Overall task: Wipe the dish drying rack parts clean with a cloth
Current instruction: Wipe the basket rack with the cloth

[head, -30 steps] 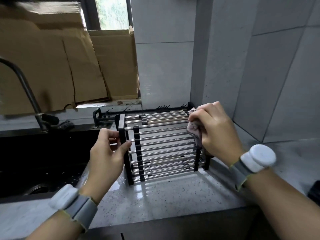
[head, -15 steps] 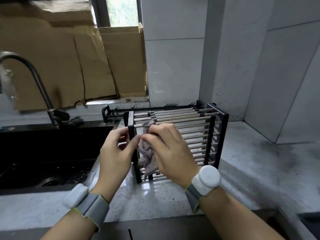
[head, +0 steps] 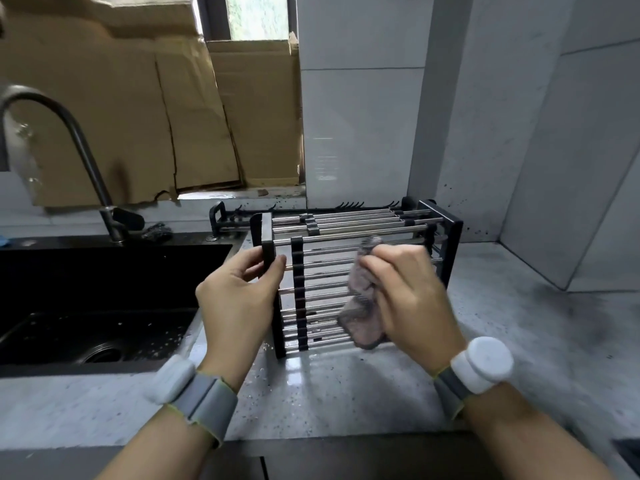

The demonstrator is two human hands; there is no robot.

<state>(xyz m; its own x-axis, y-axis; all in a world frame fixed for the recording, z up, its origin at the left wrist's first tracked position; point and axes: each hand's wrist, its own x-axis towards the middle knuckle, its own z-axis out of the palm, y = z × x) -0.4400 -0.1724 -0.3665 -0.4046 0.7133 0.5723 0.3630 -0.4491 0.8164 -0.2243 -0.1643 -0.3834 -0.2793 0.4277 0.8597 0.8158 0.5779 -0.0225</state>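
Mid-wipe: right hand (head: 405, 292) is gripping the cloth (head: 362, 306) against the rack (head: 346, 268) rods, and left hand (head: 239, 292) is pinching the rack's left end bar to steady it. Rack is standing on the surface (head: 346, 400) beside the sink (head: 104, 306). Next, probably sweeping along the remaining rods. Sink is holding only water drops.

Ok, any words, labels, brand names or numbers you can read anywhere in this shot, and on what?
None can be read.
Brown cardboard sheets against the window: no print visible.
White round wristband devices: plain, no marking seen.
Black-framed steel-rod drying rack and crumpled grey cloth: no label visible.
Grey tiled wall: faint smudge, no readable text.
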